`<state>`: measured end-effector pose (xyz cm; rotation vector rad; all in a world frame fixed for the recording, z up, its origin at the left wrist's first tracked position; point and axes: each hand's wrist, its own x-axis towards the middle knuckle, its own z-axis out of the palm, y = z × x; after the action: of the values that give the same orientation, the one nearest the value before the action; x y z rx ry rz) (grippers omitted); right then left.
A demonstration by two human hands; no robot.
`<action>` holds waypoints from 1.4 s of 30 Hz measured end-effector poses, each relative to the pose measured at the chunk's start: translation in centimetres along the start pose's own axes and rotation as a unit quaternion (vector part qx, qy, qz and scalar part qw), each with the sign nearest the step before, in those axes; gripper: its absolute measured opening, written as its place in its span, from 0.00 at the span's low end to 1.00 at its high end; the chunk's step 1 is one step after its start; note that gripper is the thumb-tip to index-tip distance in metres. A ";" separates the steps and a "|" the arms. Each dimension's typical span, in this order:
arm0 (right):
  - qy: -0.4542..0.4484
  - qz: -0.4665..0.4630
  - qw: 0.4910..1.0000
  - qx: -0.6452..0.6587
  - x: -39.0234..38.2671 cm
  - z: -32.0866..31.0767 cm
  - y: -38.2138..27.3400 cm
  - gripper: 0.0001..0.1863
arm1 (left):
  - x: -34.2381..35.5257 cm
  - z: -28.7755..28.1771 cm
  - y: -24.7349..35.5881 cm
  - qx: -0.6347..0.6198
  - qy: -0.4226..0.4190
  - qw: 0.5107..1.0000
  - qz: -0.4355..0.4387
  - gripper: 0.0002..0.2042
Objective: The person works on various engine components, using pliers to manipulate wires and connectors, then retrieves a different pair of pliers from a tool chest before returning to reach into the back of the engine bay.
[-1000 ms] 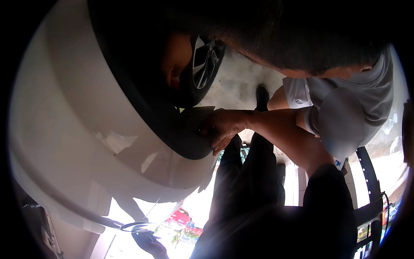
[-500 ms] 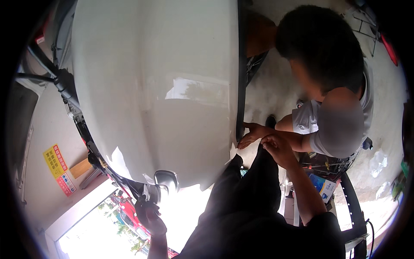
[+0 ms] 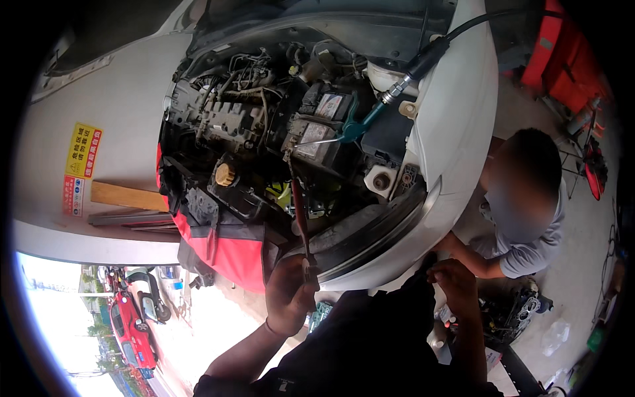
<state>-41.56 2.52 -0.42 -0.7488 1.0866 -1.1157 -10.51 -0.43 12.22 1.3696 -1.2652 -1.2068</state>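
Note:
The engine bay (image 3: pixel 238 126) of a white car lies in front of me, with a black fender edge and a white fender (image 3: pixel 463 99) on its right side. My left hand (image 3: pixel 291 298) is at the front edge, closed round the near end of a long, thin reddish-brown rod (image 3: pixel 299 212). The rod's far end reaches in among the parts by the battery (image 3: pixel 314 139); its kind is not clear. A teal air blow gun (image 3: pixel 360 126) with a thin metal nozzle rests across the battery area. Near my body, right of the car's front, my right hand (image 3: pixel 456 281) has its fingers curled together; any small thing in them is hidden.
A black hose (image 3: pixel 489 16) runs from the blow gun over the fender. Another person (image 3: pixel 529 198) crouches at right. A red and black cover (image 3: pixel 225 245) hangs over the front left edge. Engine parts (image 3: pixel 516 311) lie on the floor at right.
My view has turned from a white body panel to the engine bay. My left hand has moved from beside a dark, rounded mirror-like part to the rod. My right hand stays near my body.

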 end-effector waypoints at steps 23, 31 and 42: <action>-0.125 0.120 0.908 0.382 23.2 -17.6 17.4 0.12 | -2.6 -2.0 2.3 0.541 -0.113 0.833 0.044 0.23; -0.221 0.084 0.904 0.356 27.3 -19.3 20.0 0.09 | -1.0 4.0 1.3 0.285 -0.004 0.947 -0.148 0.21; -0.210 0.229 0.891 0.332 30.2 -17.5 21.0 0.10 | -1.7 2.7 1.6 0.437 0.028 0.887 -0.147 0.27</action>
<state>-49.48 -19.16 -33.95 -0.1476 0.4188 -0.7820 -13.37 1.16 13.58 2.2912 -1.6941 -0.7654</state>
